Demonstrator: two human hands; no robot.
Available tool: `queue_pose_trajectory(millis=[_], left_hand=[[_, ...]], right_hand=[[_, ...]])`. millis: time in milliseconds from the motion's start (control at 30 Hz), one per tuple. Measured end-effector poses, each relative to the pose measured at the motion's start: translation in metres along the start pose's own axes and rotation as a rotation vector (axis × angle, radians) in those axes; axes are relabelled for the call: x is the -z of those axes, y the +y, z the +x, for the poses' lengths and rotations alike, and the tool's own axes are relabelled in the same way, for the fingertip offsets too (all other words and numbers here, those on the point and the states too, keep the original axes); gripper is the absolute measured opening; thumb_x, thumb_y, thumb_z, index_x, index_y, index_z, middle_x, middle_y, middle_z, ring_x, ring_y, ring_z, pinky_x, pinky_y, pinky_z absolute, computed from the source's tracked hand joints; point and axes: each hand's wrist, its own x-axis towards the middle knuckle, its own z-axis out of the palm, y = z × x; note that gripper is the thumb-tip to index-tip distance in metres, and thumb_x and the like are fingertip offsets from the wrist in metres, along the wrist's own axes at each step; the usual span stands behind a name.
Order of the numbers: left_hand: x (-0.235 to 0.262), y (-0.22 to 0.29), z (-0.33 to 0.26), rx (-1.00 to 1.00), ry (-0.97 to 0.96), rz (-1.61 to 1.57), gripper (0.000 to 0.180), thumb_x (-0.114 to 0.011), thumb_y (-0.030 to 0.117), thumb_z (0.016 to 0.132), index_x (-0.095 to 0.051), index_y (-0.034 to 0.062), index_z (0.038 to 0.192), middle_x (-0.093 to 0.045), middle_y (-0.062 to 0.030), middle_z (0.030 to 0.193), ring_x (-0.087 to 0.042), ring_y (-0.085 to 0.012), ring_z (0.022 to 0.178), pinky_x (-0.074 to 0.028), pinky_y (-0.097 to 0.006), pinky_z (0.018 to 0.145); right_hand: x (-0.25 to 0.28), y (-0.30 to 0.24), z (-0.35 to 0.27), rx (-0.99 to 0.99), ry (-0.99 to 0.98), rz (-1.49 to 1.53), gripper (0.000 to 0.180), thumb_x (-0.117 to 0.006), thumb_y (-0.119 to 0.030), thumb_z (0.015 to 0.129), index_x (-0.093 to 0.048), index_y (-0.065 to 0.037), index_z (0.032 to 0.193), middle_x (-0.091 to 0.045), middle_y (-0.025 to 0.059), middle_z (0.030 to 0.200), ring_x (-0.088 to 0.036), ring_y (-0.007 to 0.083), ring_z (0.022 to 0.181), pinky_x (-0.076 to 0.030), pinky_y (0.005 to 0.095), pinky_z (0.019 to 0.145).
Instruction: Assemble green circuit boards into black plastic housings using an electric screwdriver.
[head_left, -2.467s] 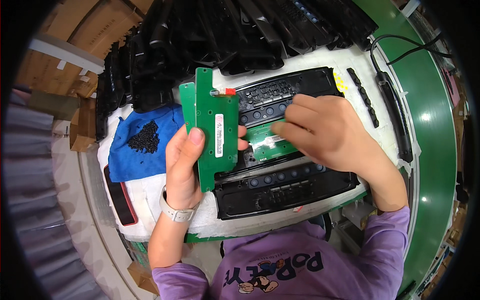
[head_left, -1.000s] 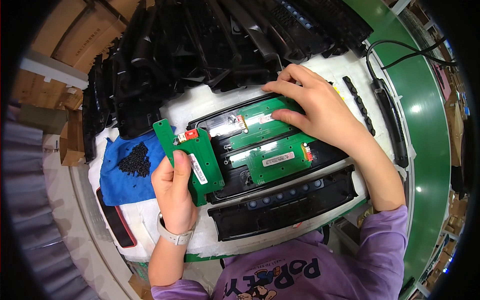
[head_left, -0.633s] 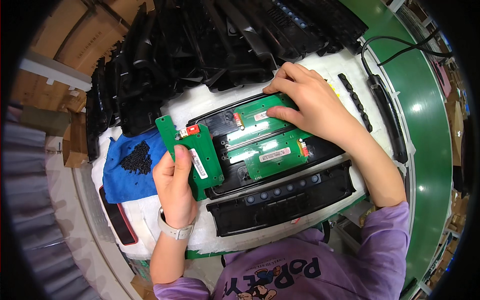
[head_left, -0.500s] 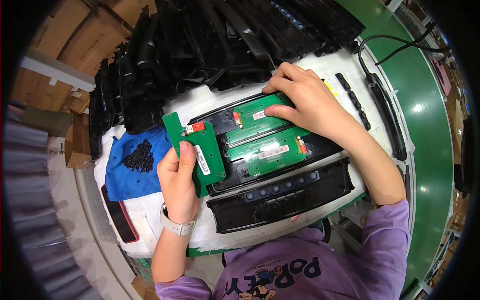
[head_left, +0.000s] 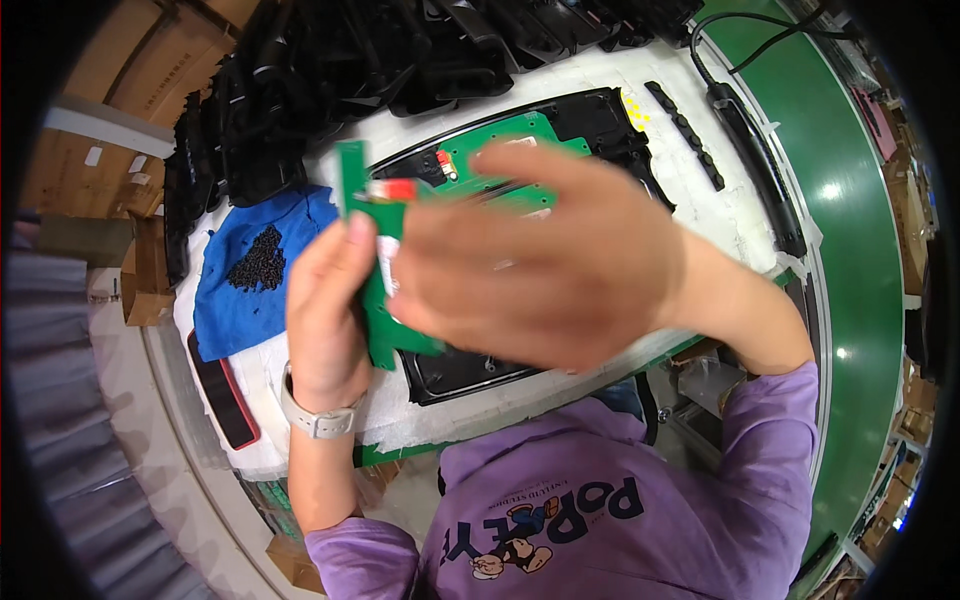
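Observation:
My left hand (head_left: 328,335) is closed on a green circuit board (head_left: 378,325), thumb on its face, holding it upright and tilted above the table. This board carries a red and white connector and a white label. My right hand (head_left: 550,265) is smeared by motion, its fingertips over the board's right edge; whether they touch it is unclear. Behind the right hand lies a black plastic panel (head_left: 600,112) with green circuit boards (head_left: 525,130) set in it, partly hidden. A second black panel (head_left: 465,385) lies nearer to me, mostly covered by the hand.
Black plastic housings (head_left: 400,60) are heaped at the back. On the left, a blue cloth (head_left: 215,315) bears a pile of small black screws (head_left: 257,262), with a red-edged phone (head_left: 228,395) nearby. At right lie a black button strip (head_left: 685,135) and a black corded tool (head_left: 760,170).
My right hand has left the circuit board in the panel and moved left and nearer, to the held board. The held board is turned more edge-on. The whole view has shifted slightly.

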Motion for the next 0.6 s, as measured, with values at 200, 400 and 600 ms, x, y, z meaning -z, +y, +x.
queue_pose_trajectory(millis=[200, 400, 600], left_hand=[[-0.008, 0.007, -0.018, 0.12, -0.261, 0.236, 0.035, -0.047, 0.028, 0.093, -0.054, -0.0016, 0.109, -0.062, -0.0034, 0.092, -0.054, -0.008, 0.083, -0.041, -0.02, 0.073], [0.003, -0.003, -0.009, -0.13, -0.125, 0.383, 0.028, -0.053, 0.02, 0.089, -0.054, -0.0025, 0.105, -0.062, -0.0067, 0.088, -0.055, -0.0104, 0.083, -0.043, -0.024, 0.073], [-0.003, -0.017, -0.008, -0.213, -0.137, 0.635, 0.015, -0.056, 0.008, 0.082, -0.058, -0.0013, 0.094, -0.06, -0.0104, 0.086, -0.059, -0.0187, 0.077, -0.045, -0.027, 0.071]], right_hand=[[0.026, -0.046, -0.029, 0.1, -0.005, -0.033, 0.017, -0.062, -0.013, 0.061, -0.063, -0.003, 0.074, -0.059, 0.0011, 0.077, -0.058, 0.0144, 0.072, -0.042, 0.0299, 0.06], [0.033, -0.084, -0.063, -0.053, -0.111, -0.089, 0.019, -0.062, -0.01, 0.055, -0.064, -0.001, 0.072, -0.053, 0.0019, 0.066, -0.053, 0.0154, 0.062, -0.041, 0.0309, 0.058], [0.013, -0.073, -0.065, -0.149, -0.077, -0.138, 0.03, -0.061, -0.009, 0.044, -0.064, 0.002, 0.072, -0.048, 0.0018, 0.063, -0.048, 0.0148, 0.058, -0.039, 0.0314, 0.058]])
